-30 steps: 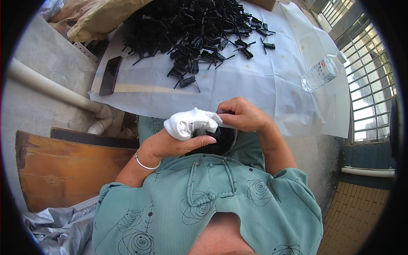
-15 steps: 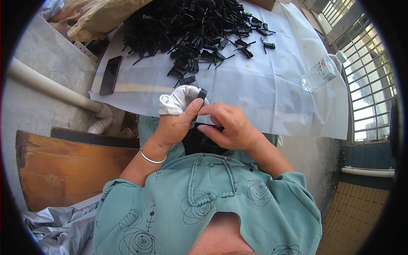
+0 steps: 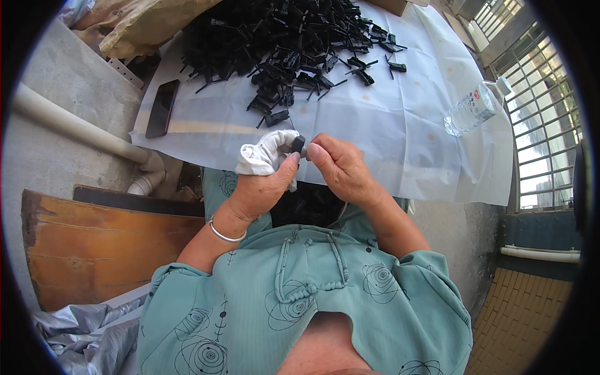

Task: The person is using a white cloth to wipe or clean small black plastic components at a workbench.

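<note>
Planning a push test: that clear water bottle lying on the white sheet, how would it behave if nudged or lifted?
The bottle lies on its side, so a sideways nudge would probably roll it. It looks like thin clear plastic, likely light and squashy under a firm grip. The sheet beneath looks smooth, so it may also slide.

A teal-green blouse (image 3: 312,300) printed with dark spiral rose outlines, knotted cord fastenings down its front, elbow-length sleeves, and a thin silver bangle (image 3: 225,234) circling the left wrist
</note>
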Available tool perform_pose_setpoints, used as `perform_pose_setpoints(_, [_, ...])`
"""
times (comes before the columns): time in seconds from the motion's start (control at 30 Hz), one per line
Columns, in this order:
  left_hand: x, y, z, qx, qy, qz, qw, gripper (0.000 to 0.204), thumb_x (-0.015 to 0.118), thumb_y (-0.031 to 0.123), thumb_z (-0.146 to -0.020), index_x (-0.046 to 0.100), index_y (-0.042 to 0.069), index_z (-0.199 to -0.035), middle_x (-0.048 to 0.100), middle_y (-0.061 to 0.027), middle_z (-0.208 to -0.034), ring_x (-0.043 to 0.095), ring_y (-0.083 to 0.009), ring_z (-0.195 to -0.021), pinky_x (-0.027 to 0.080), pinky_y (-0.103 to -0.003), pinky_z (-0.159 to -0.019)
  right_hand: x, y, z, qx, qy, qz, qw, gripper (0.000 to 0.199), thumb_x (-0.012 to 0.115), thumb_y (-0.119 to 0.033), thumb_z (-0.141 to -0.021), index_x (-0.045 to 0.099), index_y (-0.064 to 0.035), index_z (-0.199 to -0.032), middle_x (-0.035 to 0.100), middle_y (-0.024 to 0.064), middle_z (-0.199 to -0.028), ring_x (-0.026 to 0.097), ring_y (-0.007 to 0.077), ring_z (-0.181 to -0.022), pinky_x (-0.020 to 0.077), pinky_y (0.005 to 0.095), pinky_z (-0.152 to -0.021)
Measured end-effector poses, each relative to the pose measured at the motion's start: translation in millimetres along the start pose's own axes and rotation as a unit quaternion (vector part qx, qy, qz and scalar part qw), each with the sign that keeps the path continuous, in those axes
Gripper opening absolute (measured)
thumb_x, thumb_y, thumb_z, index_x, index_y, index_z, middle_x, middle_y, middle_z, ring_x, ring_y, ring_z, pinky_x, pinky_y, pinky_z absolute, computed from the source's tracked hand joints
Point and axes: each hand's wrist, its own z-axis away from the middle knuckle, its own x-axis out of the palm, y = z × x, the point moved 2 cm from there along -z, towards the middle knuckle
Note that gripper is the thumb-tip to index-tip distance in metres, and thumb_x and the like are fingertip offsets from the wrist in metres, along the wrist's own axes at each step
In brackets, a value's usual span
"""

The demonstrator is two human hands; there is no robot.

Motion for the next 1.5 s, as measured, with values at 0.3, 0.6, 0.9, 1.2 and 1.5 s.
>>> perform_pose_setpoints(0.3, [4, 1, 0, 0.304, 0.068, -0.350, 0.883, 0.023, 0.058, 0.001, -0.079, 0.056, -0.004, -0.102, 0.061, -0.0114, -0.087, 0.059, -0.0181, -0.074, 0.048, -0.027, -0.064, 22, 16, 2, 0.048, -0.002, -0.035, 0.998, 0.026, 0.046, -0.015, -0.092, 0.053, 0.0014, -0.074, 0.054, 0.0067, -0.063, 0.047, 0.0125, -0.059, 0.0405, 0.0291, -0.055])
perform_pose_setpoints(0.6, [0, -14, -1, 0.274, 0.088, -0.360, 0.887, 0.024, 0.060, 0.003, -0.076, 0.055, -0.001, -0.099, 0.060, -0.0124, -0.084, 0.059, -0.0253, -0.072, 0.048, -0.031, -0.066, 30, 23, 3, 0.091, -0.007, -0.162, 0.983, 0.026, 0.045, -0.018, -0.094, 0.055, 0.0010, -0.080, 0.049, 0.0024, -0.064, 0.043, 0.0089, -0.061, 0.0394, 0.0243, -0.058])
perform_pose_setpoints(0.9, [-14, -9, -10, -0.003, -0.017, 0.102, 0.995, 0.029, 0.045, 0.006, -0.090, 0.039, 0.005, -0.118, 0.053, -0.0036, -0.090, 0.042, -0.0046, -0.060, 0.038, -0.018, -0.054, -3, 21, 2, -0.021, -0.049, 0.090, 0.995, 0.013, 0.061, -0.012, -0.081, 0.060, -0.0008, -0.087, 0.051, 0.0070, -0.061, 0.045, 0.0147, -0.053, 0.0389, 0.0274, -0.050])
perform_pose_setpoints(1.2, [-8, -3, -8, -0.061, -0.056, 0.044, 0.996, 0.034, 0.038, 0.007, -0.088, 0.040, 0.002, -0.121, 0.052, -0.0011, -0.081, 0.040, -0.0038, -0.056, 0.036, -0.018, -0.050, -5, 12, 0, -0.164, 0.022, 0.061, 0.984, 0.013, 0.067, -0.005, -0.074, 0.060, -0.0036, -0.084, 0.047, 0.0035, -0.060, 0.044, 0.0127, -0.050, 0.0362, 0.0247, -0.048])
perform_pose_setpoints(1.5, [-7, 1, 0, -0.049, -0.106, 0.085, 0.989, 0.030, 0.042, 0.004, -0.084, 0.043, 0.002, -0.114, 0.047, -0.0006, -0.081, 0.041, -0.0037, -0.061, 0.036, -0.019, -0.053, 7, -1, 0, -0.020, 0.021, -0.016, 0.999, 0.013, 0.060, -0.012, -0.084, 0.055, -0.0013, -0.080, 0.050, 0.0049, -0.064, 0.044, 0.0137, -0.054, 0.0395, 0.0272, -0.052])
